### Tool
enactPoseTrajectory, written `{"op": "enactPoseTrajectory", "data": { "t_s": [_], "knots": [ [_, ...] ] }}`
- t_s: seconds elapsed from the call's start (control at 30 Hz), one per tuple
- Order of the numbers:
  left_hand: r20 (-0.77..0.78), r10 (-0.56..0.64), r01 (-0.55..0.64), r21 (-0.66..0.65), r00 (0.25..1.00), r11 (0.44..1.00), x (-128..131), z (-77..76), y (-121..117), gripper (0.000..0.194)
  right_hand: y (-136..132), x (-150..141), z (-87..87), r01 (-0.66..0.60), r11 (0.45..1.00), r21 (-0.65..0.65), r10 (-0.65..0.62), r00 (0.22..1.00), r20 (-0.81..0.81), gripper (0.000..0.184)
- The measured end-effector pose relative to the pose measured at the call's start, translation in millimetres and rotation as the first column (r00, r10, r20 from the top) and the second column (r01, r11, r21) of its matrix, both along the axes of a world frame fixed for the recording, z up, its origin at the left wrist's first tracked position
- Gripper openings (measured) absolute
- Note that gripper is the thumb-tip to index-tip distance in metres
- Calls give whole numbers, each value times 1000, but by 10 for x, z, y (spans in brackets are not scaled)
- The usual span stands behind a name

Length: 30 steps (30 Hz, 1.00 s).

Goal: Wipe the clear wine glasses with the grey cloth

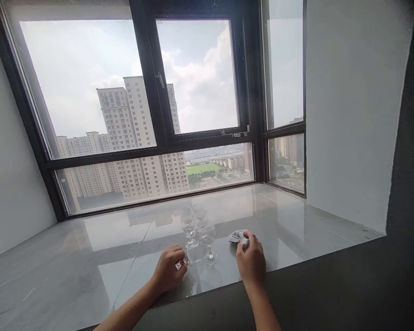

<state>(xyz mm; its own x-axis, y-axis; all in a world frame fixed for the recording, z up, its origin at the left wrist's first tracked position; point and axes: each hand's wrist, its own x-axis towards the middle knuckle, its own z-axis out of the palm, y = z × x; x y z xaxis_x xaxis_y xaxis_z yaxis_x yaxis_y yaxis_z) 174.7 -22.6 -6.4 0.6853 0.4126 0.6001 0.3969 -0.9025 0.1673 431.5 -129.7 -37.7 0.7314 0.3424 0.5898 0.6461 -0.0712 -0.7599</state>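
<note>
My left hand [170,267] is closed around the stem end of a wine glass [195,253], which is tilted on its side with its clear bowl pointing right. Just beyond it, three more stemmed glasses stand upright close together: a near glass [209,234], a back left glass [187,219] and a back right glass [200,215]. My right hand [252,259], to the right of the glasses, pinches a bunched light grey cloth [237,236]. The cloth is apart from the glasses.
Everything stands on a glossy tiled window sill [124,241], whose front edge drops off near my wrists. Behind it is a dark-framed window [207,138] with a handle [159,79]. A white wall [348,115] bounds the right side.
</note>
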Motion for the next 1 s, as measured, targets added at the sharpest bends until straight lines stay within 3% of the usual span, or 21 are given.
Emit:
{"op": "enactPoseTrajectory", "data": {
  "t_s": [1.0],
  "knots": [
    [-2, 15, -15, 6, 1000, 1000, -3, 13, -15, 20, -9, -4, 4, -3, 1000, -5, 3, 1000, -14, 32]
  ]
}}
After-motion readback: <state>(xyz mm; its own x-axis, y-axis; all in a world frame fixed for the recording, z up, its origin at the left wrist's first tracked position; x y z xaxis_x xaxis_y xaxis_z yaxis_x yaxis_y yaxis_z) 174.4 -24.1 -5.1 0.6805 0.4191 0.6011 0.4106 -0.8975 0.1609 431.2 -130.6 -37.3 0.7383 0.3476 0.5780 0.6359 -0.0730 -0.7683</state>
